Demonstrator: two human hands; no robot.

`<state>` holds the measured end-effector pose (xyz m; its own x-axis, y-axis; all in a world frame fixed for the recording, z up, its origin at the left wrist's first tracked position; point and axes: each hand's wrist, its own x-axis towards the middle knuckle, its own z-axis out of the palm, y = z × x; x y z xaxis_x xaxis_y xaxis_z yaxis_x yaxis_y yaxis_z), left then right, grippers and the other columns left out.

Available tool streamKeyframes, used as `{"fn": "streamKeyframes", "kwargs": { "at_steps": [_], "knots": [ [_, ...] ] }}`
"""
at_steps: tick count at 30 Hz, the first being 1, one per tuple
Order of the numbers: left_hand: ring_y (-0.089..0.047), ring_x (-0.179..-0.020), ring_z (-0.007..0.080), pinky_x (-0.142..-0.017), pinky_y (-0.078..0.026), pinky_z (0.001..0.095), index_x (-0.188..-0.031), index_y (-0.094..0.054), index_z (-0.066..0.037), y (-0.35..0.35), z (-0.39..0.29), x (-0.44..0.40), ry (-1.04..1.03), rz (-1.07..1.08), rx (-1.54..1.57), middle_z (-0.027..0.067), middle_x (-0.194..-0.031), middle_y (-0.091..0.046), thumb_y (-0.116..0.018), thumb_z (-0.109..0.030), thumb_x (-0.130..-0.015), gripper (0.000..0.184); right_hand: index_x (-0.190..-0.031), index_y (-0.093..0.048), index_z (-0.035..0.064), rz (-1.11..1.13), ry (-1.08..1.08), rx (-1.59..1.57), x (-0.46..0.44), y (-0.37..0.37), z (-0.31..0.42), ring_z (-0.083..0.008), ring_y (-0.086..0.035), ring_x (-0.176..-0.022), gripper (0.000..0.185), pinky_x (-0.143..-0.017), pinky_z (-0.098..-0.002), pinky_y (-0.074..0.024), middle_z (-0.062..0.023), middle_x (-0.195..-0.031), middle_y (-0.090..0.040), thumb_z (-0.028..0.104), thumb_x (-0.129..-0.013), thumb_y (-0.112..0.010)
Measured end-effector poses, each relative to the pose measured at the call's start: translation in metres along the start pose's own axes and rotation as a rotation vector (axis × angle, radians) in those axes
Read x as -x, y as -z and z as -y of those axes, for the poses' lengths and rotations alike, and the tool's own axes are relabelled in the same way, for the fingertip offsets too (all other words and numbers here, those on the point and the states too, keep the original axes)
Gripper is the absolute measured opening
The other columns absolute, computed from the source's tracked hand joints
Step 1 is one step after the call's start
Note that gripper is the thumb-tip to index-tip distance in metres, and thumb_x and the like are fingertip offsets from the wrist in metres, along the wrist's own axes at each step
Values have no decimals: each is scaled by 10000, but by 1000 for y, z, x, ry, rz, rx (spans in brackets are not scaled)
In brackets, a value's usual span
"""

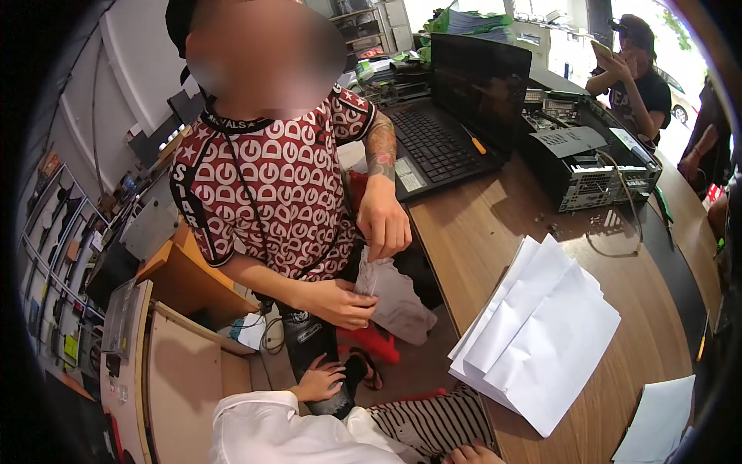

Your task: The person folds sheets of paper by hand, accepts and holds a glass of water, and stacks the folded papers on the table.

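Note:
My left hand (317, 381) comes out of a white sleeve (251, 417) and rests against the dark-trousered leg (308, 340) of a person, its fingers spread and holding nothing. At the bottom edge, my right hand (471, 454) shows only in part, its fingers lying apart near striped cloth (437, 421) and the table's edge. The person in front, in a red and white patterned shirt (270, 193), grips a pale grey cloth (398, 301) with both hands. To the right, a stack of white paper sheets (537, 332) lies on the wooden table (471, 224).
An open black laptop (433, 143) with an orange-handled tool (479, 145) and an opened computer case (591, 155) stand on the table. A cable (638, 220) trails beside the case. More paper (657, 417) lies lower right. Another person (634, 85) holds a phone at the back right.

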<state>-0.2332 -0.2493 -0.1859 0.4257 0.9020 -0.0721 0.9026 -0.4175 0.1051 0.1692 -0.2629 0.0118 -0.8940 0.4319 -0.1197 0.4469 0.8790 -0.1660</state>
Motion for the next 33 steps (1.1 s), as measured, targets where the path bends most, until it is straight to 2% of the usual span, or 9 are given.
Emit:
{"fn": "streamKeyframes", "kwargs": {
  "at_steps": [11, 14, 16, 21, 33],
  "knots": [
    [-430, -1062, 128, -990, -180, 423, -891, -589, -139, -6, 3, -6, -9, -43, 24, -19, -1022, -540, -532, -254, -717, 215, -822, -550, 45, 20, -29, -13, -1, -3, -11, -193, -519, -769, 181, -697, -290, -405, -81, -762, -531, 145, -704, -457],
    [-435, -1059, 132, -991, -151, 428, -910, -583, -153, -13, 5, -8, -6, -75, 16, -17, -1036, -534, -528, -256, -736, 209, -817, -552, 43, 49, -22, 1, -1, -3, -12, -188, -521, -764, 178, -690, -287, -407, -79, -758, -534, 140, -699, -459],
    [-428, -1056, 136, -979, -188, 431, -881, -588, -132, -5, 0, -4, 4, -80, 56, -17, -1006, -542, -543, -232, -709, 204, -817, -553, 43, 37, -23, 1, 0, 2, -8, -187, -522, -761, 178, -686, -284, -407, -78, -755, -534, 138, -699, -460],
    [-432, -1050, 141, -967, -200, 427, -882, -589, -134, -3, 0, -4, -8, -53, 7, -9, -1002, -545, -539, -241, -710, 209, -827, -555, 48, 45, -26, 23, -1, 4, -3, -181, -520, -768, 180, -673, -272, -404, -71, -761, -531, 138, -707, -457],
    [-445, -1034, 147, -951, -211, 447, -866, -590, -140, -3, -3, -1, 0, -52, 41, -17, -966, -556, -527, -242, -708, 199, -852, -564, 35, 34, -16, 31, 0, 1, 1, -195, -520, -789, 199, -711, -287, -406, -85, -781, -539, 133, -725, -447]
  ]
}}
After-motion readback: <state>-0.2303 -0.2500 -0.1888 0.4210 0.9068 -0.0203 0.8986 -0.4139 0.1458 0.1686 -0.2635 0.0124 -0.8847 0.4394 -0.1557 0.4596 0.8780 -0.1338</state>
